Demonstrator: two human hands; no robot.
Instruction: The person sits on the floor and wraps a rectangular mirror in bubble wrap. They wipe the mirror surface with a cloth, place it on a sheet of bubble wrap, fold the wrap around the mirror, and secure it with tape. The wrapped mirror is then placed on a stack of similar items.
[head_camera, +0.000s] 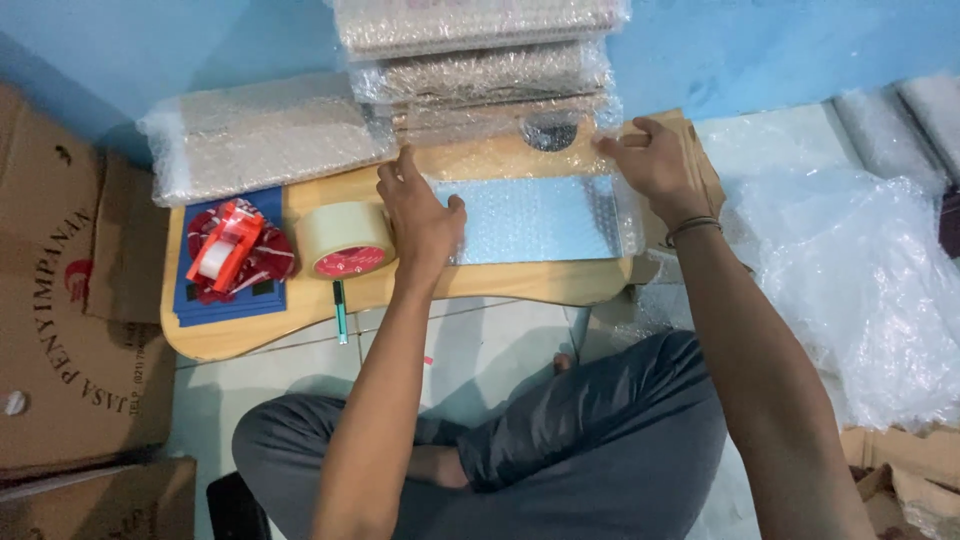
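Note:
A flat light-blue item wrapped in bubble wrap lies on a low wooden table. My left hand presses flat on the wrap's left end, fingers spread. At the right far corner my right hand grips the edge of the bubble wrap, with a band on its wrist. A roll of beige packing tape stands just left of my left hand.
A red tape dispenser rests on a blue stack at the table's left. Bubble-wrapped parcels are piled behind the table, another at left. Cardboard boxes stand left; loose bubble wrap lies right. A pen lies by the tape.

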